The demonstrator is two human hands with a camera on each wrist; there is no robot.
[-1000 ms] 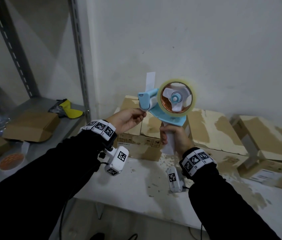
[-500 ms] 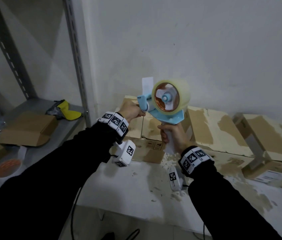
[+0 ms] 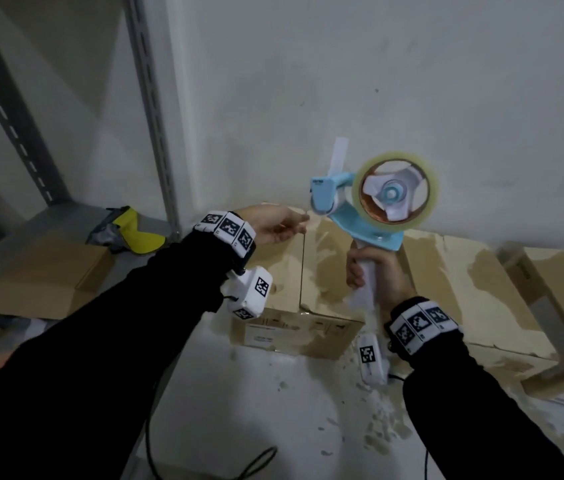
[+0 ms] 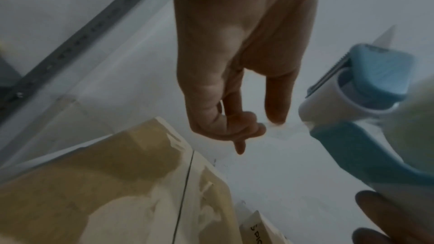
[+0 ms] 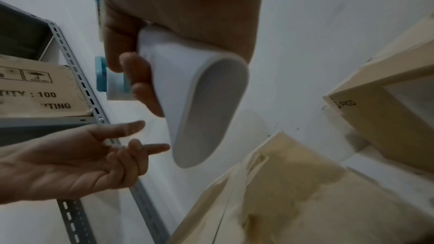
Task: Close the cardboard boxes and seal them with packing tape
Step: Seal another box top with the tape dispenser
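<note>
A storeroom or packing area, plain and worn. A bare white wall (image 3: 412,81) stands behind a white table (image 3: 256,410) whose top is chipped and flaking. Closed cardboard boxes (image 3: 464,271) with scuffed, peeling faces sit in a row along the wall. To the left is a grey slotted-steel rack (image 3: 148,109) with a flattened carton (image 3: 48,271) and a yellow item (image 3: 138,230) on its shelf. Another carton (image 5: 40,88) on the rack bears handling symbols and the print "100". A blue tape dispenser (image 3: 370,209) with a clear roll is in use.
</note>
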